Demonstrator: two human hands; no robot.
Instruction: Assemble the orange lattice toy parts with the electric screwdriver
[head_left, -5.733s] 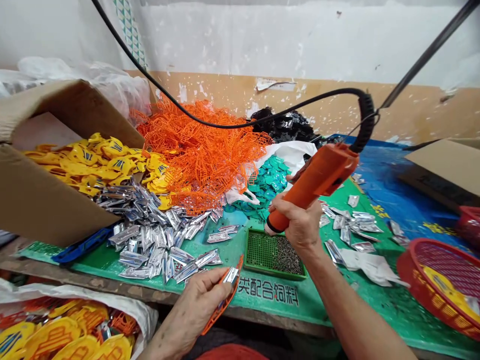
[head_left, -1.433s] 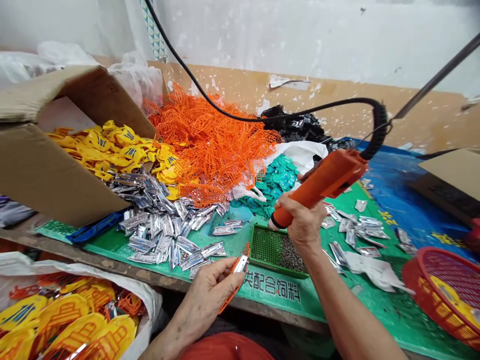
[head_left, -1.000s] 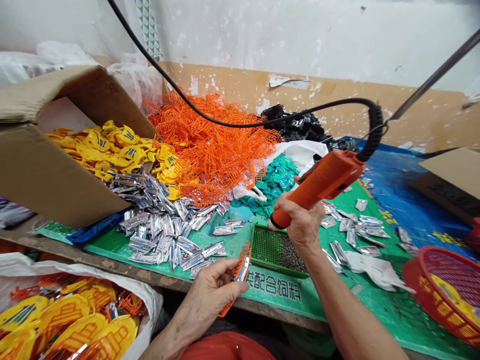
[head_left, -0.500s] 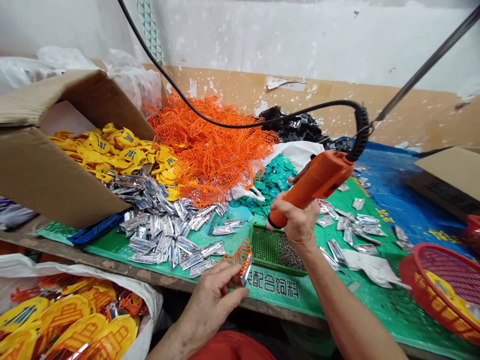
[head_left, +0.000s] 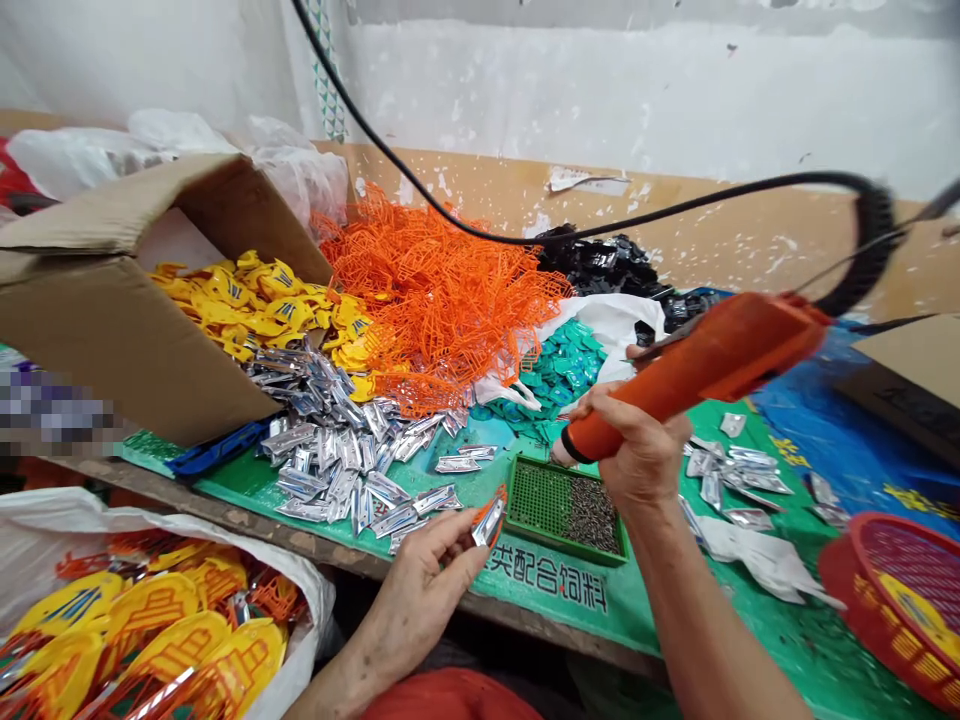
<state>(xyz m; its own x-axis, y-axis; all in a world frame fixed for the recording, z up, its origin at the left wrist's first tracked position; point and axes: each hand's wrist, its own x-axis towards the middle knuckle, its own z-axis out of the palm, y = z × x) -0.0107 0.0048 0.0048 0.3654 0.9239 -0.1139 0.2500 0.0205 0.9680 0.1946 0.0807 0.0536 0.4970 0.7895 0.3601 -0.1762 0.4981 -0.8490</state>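
My right hand (head_left: pixel 637 450) is closed round an orange electric screwdriver (head_left: pixel 697 370) with a black coiled cable; its tip hangs just above the far left corner of a green screw tray (head_left: pixel 536 500) holding small dark screws. My left hand (head_left: pixel 427 580) pinches an orange plastic frame with a silver metal piece (head_left: pixel 487 520) on it, held at the table's front edge, just left of the tray.
Silver metal pieces (head_left: pixel 337 460) lie heaped on the green mat, more to the right (head_left: pixel 735 470). Behind are an orange frame pile (head_left: pixel 435 290), yellow parts spilling from a cardboard box (head_left: pixel 112 330), teal and black parts. A red basket (head_left: pixel 892 590) stands right; a bag of assembled yellow pieces (head_left: pixel 150 630) lower left.
My left hand has turned the orange frame and silver piece in its fingers. The screwdriver has tilted flatter, its rear swinging right, while its tip stays over the tray.
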